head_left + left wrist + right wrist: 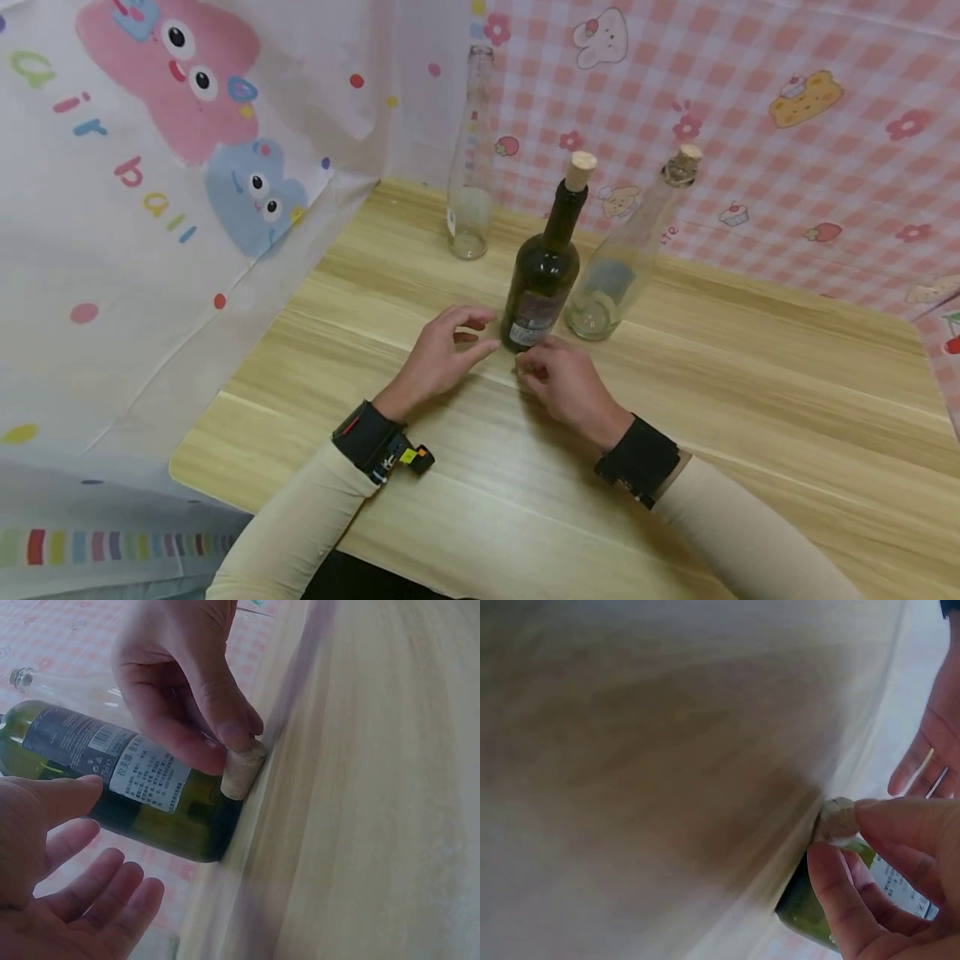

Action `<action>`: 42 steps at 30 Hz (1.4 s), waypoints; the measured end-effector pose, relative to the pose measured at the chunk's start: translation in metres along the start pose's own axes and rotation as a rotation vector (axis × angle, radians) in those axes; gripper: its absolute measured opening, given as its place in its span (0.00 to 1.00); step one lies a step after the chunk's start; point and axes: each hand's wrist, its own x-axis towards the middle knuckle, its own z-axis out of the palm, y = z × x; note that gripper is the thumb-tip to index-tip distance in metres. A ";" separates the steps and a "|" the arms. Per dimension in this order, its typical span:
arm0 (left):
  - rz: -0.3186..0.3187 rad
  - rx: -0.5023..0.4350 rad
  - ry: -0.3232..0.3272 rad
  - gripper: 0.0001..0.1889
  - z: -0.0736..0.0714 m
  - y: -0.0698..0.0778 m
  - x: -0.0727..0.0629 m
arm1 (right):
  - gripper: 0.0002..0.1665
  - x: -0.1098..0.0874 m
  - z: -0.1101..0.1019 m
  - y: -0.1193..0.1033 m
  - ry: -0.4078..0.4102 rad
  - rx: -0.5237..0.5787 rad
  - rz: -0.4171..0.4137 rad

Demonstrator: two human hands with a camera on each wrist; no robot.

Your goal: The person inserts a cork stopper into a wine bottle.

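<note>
My right hand (566,387) pinches a cork (243,771) between thumb and fingers, low at the table in front of the dark green wine bottle (542,279). In the right wrist view the end of the cork shows between the fingertips. That wine bottle stands upright, its label facing me and a cork stopper (581,171) in its neck. My left hand (446,350) is beside the bottle's base on the left, fingers spread and relaxed, holding nothing. In the left wrist view its fingers appear apart from the bottle.
Just right of the wine bottle stands a clear bottle (611,283) with a cork (689,155) in its mouth. Farther back on the left is an uncorked clear bottle (470,200). The wooden table (750,392) meets a checked cloth (787,192) behind and a white printed cloth (300,75) at left.
</note>
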 end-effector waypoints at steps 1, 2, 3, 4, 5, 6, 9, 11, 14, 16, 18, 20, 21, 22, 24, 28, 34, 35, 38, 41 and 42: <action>0.000 0.000 -0.001 0.21 0.000 0.000 0.000 | 0.05 0.000 0.000 0.000 0.003 -0.007 -0.003; -0.001 -0.003 -0.002 0.21 0.000 0.000 0.000 | 0.04 0.000 0.001 0.000 0.006 -0.018 -0.005; -0.001 -0.003 -0.003 0.21 0.000 0.000 0.000 | 0.04 0.000 0.001 0.000 0.009 -0.031 -0.007; 0.001 -0.006 -0.004 0.21 0.001 0.000 0.001 | 0.04 0.000 0.001 -0.001 0.009 -0.038 -0.005; 0.000 -0.006 -0.005 0.20 0.001 0.000 0.001 | 0.04 0.001 0.001 -0.001 0.011 -0.044 -0.005; 0.001 -0.007 -0.005 0.20 0.001 0.001 0.001 | 0.04 0.001 0.001 -0.001 0.012 -0.048 -0.004; 0.001 -0.007 -0.006 0.20 0.001 0.001 0.002 | 0.03 0.002 0.001 -0.002 0.015 -0.049 0.001; -0.003 -0.006 -0.009 0.20 0.001 0.001 0.002 | 0.03 0.002 0.000 -0.002 0.015 -0.041 0.009; -0.011 -0.013 -0.015 0.20 0.001 0.002 0.003 | 0.03 0.001 -0.002 -0.003 0.010 -0.021 0.028; -0.019 -0.016 -0.023 0.20 0.002 0.002 0.003 | 0.02 0.000 -0.003 -0.003 0.000 -0.001 0.048; -0.027 -0.019 -0.032 0.20 0.002 0.002 0.002 | 0.02 0.000 -0.004 -0.004 -0.015 0.018 0.072; -0.036 -0.025 -0.039 0.20 0.003 0.002 0.002 | 0.03 0.000 -0.005 -0.004 -0.031 0.035 0.094; -0.040 -0.028 -0.042 0.20 0.003 0.002 0.002 | 0.03 0.000 -0.006 -0.004 -0.037 0.042 0.105; -0.043 -0.032 -0.045 0.19 0.003 0.002 0.001 | 0.03 0.000 -0.007 -0.004 -0.044 0.052 0.116; -0.051 -0.034 -0.055 0.19 0.003 0.001 0.001 | 0.04 0.000 -0.008 -0.004 -0.055 0.077 0.140; -0.065 -0.034 -0.083 0.17 0.004 -0.001 -0.001 | 0.04 0.000 -0.011 -0.003 -0.080 0.124 0.190; -0.063 -0.031 -0.099 0.16 0.006 -0.001 -0.003 | 0.03 0.000 -0.014 -0.002 -0.092 0.145 0.223; -0.060 -0.029 -0.098 0.16 0.005 -0.001 -0.003 | 0.03 0.000 -0.015 -0.002 -0.090 0.142 0.224; -0.058 -0.023 -0.101 0.16 0.005 0.000 -0.004 | 0.03 0.001 -0.016 -0.001 -0.086 0.134 0.230; -0.062 -0.007 -0.105 0.16 0.005 -0.001 -0.004 | 0.03 0.001 -0.017 0.001 -0.087 0.137 0.242; -0.064 -0.004 -0.108 0.16 0.005 -0.001 -0.003 | 0.03 0.001 -0.018 0.002 -0.088 0.142 0.250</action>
